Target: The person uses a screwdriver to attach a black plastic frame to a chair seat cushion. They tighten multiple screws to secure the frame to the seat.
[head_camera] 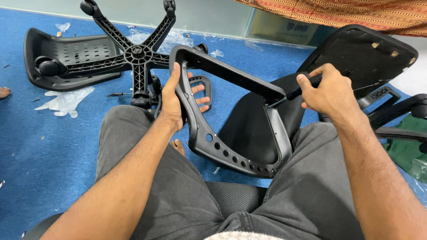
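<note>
Hands of a seated person worked on a black plastic chair armrest frame [231,133] that rested across the lap, over grey trousers. The left hand [174,100] was wrapped around the frame's left upright, fingers curled through to the far side. The right hand [327,91] was closed on the black handle of a screwdriver [291,94], whose tip met the frame's inner corner near the top bar. Behind the frame lay a black chair seat [360,53], turned underside up. On the blue carpeted floor [53,146], toward its far left, lay a five-spoked wheeled chair base [135,53] over a black backrest shell [66,58], with a crumpled plastic wrapper [66,100] beside them
</note>
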